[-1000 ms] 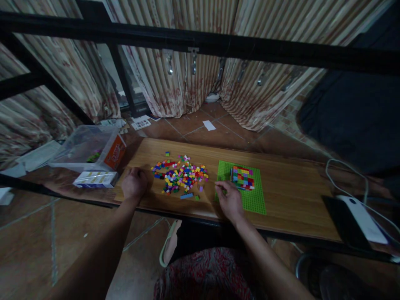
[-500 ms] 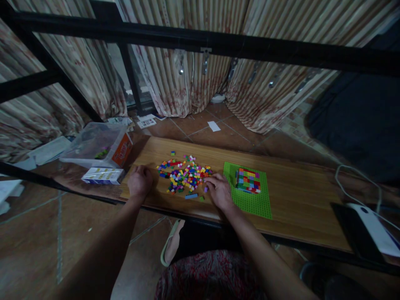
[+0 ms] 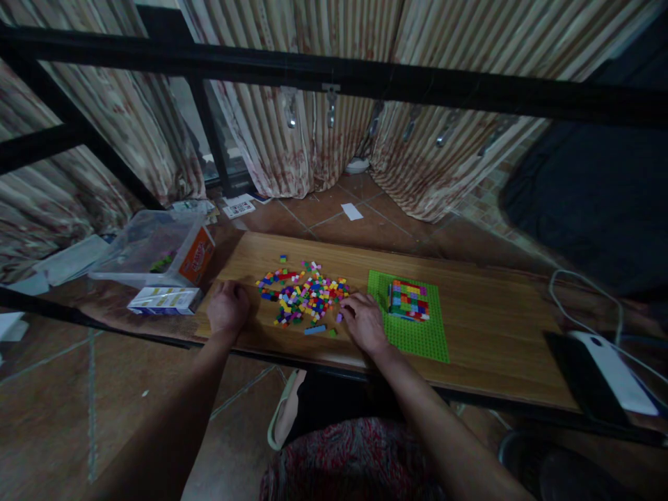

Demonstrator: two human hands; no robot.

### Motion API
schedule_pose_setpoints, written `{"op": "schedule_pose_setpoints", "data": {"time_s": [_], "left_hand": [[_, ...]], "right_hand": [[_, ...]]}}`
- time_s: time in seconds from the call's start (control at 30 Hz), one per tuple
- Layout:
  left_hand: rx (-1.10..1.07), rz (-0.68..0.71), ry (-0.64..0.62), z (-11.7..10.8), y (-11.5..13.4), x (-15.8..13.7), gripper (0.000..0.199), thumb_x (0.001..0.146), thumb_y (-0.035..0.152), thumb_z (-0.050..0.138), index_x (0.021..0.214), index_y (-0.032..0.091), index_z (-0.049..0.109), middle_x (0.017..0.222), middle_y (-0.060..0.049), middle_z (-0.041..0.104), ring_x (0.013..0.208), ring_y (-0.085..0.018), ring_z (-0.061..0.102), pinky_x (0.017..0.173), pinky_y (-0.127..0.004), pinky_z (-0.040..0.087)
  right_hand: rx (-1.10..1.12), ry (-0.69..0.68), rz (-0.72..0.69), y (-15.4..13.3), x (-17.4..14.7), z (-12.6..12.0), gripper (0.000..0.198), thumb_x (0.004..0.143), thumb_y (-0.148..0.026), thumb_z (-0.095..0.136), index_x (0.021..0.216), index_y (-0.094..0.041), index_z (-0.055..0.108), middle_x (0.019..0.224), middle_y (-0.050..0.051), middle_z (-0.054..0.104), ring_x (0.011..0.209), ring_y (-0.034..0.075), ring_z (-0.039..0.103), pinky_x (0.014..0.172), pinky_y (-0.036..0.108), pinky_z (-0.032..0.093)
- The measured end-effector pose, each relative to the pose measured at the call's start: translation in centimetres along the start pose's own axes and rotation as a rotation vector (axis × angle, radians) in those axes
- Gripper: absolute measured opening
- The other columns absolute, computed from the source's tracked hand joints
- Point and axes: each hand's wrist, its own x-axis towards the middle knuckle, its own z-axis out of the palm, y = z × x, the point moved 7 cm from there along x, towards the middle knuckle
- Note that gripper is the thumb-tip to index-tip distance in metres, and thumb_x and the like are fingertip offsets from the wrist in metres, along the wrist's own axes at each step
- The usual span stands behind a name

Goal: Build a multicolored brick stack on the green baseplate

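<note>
My left hand (image 3: 228, 307) rests as a loose fist on the left end of the wooden tabletop (image 3: 490, 334), with nothing showing in it. At the right edge of a pile of small colored toy bricks (image 3: 307, 296) is my right hand (image 3: 365, 323), its fingertips drawn together; what they hold, if anything, is hidden. A purple brick (image 3: 339, 317) lies right by those fingertips. Just in front of the pile are a long blue brick (image 3: 315, 330) and a small green brick (image 3: 332, 333). Right of my right hand, a multicolored brick build (image 3: 410, 300) sits on a green baseplate (image 3: 417, 344).
A clear plastic bin (image 3: 140, 240) with an orange label and a white-and-blue box (image 3: 165, 300) stand beyond the left end. A white device (image 3: 610, 369) with a cable (image 3: 584, 323) lies at the right end. A black metal bar (image 3: 313, 73) crosses in front of the curtains.
The whole view has shifted slightly. Both hands keep nearly the same places, and the bricks and the build look unchanged.
</note>
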Motion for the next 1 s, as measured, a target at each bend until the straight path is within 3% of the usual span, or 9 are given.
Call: {"op": "schedule_pose_setpoints", "data": {"time_s": [0.27,0.37,0.53,0.63,0.7,0.87,1.0], "left_hand": [[-0.019,0.005,0.006,-0.2,0.1,0.0,0.027,0.086,0.032,0.042,0.094,0.018,0.064,0.098,-0.012,0.065,0.085,-0.025,0.061,0.064,-0.031,0.041],[-0.015,0.012,0.011,-0.5,0.2,0.0,0.029,0.086,0.032,0.041,0.095,0.018,0.064,0.100,-0.012,0.065,0.085,-0.025,0.060,0.065,-0.032,0.042],[0.000,0.011,0.002,-0.5,0.2,0.2,0.029,0.086,0.032,0.041,0.095,0.017,0.064,0.097,-0.013,0.064,0.084,-0.025,0.060,0.065,-0.032,0.043],[-0.007,0.029,0.016,-0.5,0.3,0.2,0.028,0.085,0.031,0.042,0.095,0.017,0.065,0.096,-0.013,0.064,0.084,-0.025,0.060,0.065,-0.033,0.044],[-0.017,0.051,0.028,-0.6,0.4,0.2,0.027,0.085,0.029,0.043,0.094,0.017,0.065,0.096,-0.013,0.063,0.086,-0.025,0.060,0.066,-0.033,0.044],[-0.005,0.057,0.023,-0.7,0.4,0.2,0.027,0.086,0.030,0.042,0.093,0.016,0.064,0.097,-0.015,0.063,0.085,-0.027,0.060,0.065,-0.035,0.044],[0.005,0.056,0.025,-0.7,0.3,0.2,0.028,0.087,0.032,0.041,0.094,0.017,0.064,0.096,-0.014,0.064,0.085,-0.027,0.060,0.065,-0.034,0.044]], "right_hand": [[-0.124,-0.073,-0.052,-1.2,1.0,0.5,0.020,0.087,-0.016,0.053,0.080,-0.023,0.070,0.087,0.006,0.065,0.089,0.023,0.054,0.084,0.037,0.041],[-0.074,-0.042,-0.012,-1.6,1.1,-0.1,0.022,0.089,-0.019,0.051,0.078,-0.023,0.069,0.086,0.007,0.065,0.088,0.022,0.056,0.084,0.036,0.043],[0.433,0.191,0.261,0.0,-0.4,-2.5,0.022,0.090,-0.034,0.051,0.086,-0.022,0.069,0.087,0.005,0.066,0.077,0.017,0.062,0.073,0.032,0.051],[0.806,0.313,0.529,2.5,-2.7,-3.2,0.027,0.080,-0.047,0.062,0.083,-0.021,0.068,0.074,0.002,0.067,0.064,0.016,0.064,0.061,0.031,0.054],[0.965,0.358,0.645,3.8,-4.4,-3.7,0.031,0.071,-0.049,0.071,0.081,-0.020,0.068,0.071,0.002,0.068,0.066,0.018,0.066,0.063,0.033,0.056],[1.020,0.414,0.703,6.3,-7.6,-6.4,0.037,0.059,-0.046,0.082,0.082,-0.020,0.069,0.076,0.003,0.070,0.075,0.020,0.069,0.070,0.036,0.057],[0.844,0.466,0.670,8.1,-8.9,-8.8,0.035,0.065,-0.050,0.076,0.084,-0.021,0.070,0.085,0.005,0.071,0.076,0.021,0.068,0.068,0.037,0.056]]}}
